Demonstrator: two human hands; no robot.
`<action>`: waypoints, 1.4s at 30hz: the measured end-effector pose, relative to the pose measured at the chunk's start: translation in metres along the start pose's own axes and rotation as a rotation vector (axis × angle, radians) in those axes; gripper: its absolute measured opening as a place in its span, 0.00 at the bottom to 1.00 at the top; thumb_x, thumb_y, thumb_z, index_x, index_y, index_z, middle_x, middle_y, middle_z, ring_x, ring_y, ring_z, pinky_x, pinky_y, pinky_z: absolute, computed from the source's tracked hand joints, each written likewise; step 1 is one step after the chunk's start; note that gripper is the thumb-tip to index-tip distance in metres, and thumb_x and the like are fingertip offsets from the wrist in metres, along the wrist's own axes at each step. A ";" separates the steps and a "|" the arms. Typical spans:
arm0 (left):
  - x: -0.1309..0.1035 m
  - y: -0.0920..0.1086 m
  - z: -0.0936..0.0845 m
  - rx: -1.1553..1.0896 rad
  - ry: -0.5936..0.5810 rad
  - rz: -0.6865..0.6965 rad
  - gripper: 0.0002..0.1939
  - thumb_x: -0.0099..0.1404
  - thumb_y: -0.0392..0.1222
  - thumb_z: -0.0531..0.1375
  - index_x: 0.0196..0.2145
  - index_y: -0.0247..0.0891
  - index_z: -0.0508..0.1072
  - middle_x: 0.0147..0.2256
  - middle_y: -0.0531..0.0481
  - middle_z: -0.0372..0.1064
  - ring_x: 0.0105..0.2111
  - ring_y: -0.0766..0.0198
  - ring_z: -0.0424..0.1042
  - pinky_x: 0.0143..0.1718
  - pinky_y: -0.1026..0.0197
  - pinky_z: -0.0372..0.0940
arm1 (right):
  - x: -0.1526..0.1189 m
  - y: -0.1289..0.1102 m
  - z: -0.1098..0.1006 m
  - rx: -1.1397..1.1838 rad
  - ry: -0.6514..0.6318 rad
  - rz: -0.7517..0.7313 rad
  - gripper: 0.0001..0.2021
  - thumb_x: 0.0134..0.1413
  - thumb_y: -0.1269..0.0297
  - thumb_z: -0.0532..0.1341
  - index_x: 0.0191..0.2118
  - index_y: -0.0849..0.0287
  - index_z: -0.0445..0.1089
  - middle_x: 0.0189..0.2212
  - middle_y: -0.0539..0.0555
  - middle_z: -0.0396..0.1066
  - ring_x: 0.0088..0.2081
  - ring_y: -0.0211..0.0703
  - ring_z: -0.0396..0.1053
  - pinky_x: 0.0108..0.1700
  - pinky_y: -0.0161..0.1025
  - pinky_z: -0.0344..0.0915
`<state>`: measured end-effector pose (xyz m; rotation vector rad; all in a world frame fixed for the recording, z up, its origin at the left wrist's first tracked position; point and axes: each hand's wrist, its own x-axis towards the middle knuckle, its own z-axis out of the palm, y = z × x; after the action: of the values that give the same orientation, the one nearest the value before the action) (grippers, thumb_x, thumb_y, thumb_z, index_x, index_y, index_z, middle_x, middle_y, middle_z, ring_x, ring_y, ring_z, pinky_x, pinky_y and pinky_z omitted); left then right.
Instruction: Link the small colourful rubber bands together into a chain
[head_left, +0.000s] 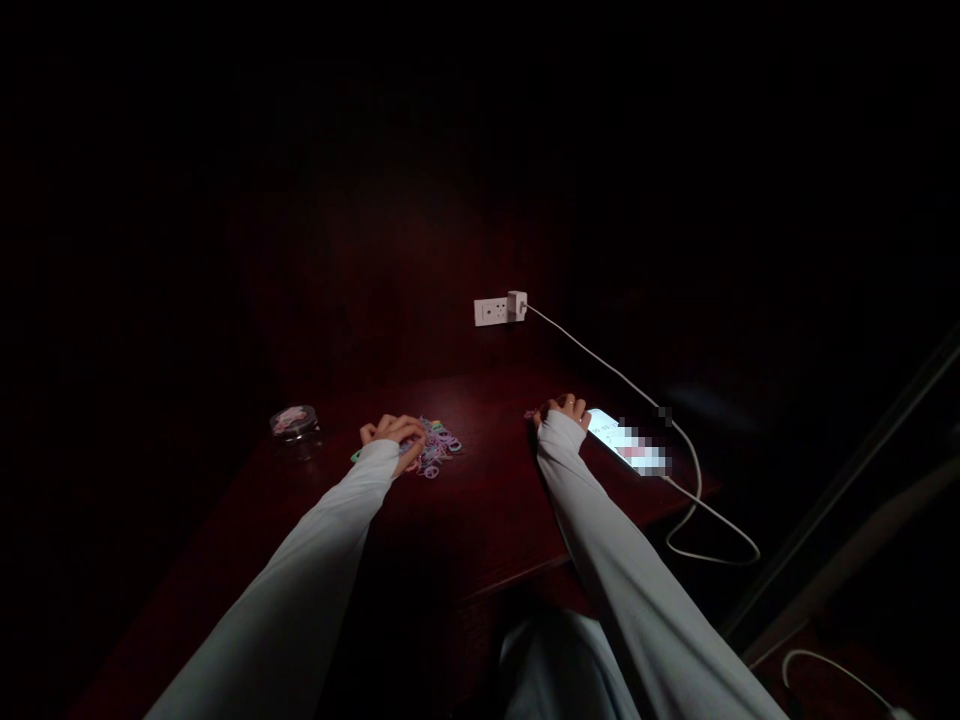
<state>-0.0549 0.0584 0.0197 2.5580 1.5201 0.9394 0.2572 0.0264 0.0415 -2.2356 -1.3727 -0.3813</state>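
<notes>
A loose heap of small hair ties (442,445), mostly purple with some pink, green and yellow, lies on the dark red table (480,520). My left hand (394,435) rests over the heap's left side, fingers bent and apart, touching the ties. Something small and green shows at its left edge. Farther right, my right hand (568,410) is down at the table beside the phone, its fingers curled; their tips are partly hidden. A small pinkish bit (529,414), perhaps another hair tie, shows at its left side.
A clear lidded jar (296,432) stands at the table's left. The lit phone (626,443) has a white cable (694,460) looping past the right edge up to a charger (517,305) in the wall socket (490,312). Surroundings are very dark.
</notes>
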 end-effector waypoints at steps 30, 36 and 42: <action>-0.003 0.016 -0.006 0.034 -0.100 0.118 0.08 0.71 0.45 0.60 0.43 0.49 0.79 0.54 0.53 0.78 0.54 0.52 0.65 0.52 0.47 0.47 | -0.049 -0.109 0.011 0.438 -0.234 -0.194 0.30 0.77 0.58 0.45 0.29 0.55 0.80 0.41 0.57 0.80 0.53 0.51 0.65 0.56 0.45 0.54; -0.003 0.014 -0.007 0.069 -0.120 0.151 0.10 0.70 0.45 0.60 0.45 0.52 0.82 0.55 0.52 0.77 0.55 0.50 0.63 0.52 0.45 0.48 | -0.047 -0.105 0.015 0.479 -0.275 -0.228 0.30 0.76 0.56 0.45 0.28 0.53 0.80 0.42 0.56 0.79 0.53 0.50 0.64 0.56 0.45 0.54; 0.003 0.006 -0.002 0.074 -0.071 0.030 0.07 0.67 0.44 0.63 0.39 0.50 0.82 0.53 0.52 0.78 0.54 0.49 0.63 0.51 0.44 0.48 | -0.052 -0.110 0.018 0.461 -0.352 -0.404 0.28 0.76 0.53 0.47 0.32 0.52 0.80 0.44 0.53 0.79 0.54 0.49 0.62 0.58 0.44 0.53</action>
<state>-0.0498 0.0570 0.0243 2.6418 1.5298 0.7996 0.1357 0.0379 0.0302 -1.6930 -1.8773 0.2006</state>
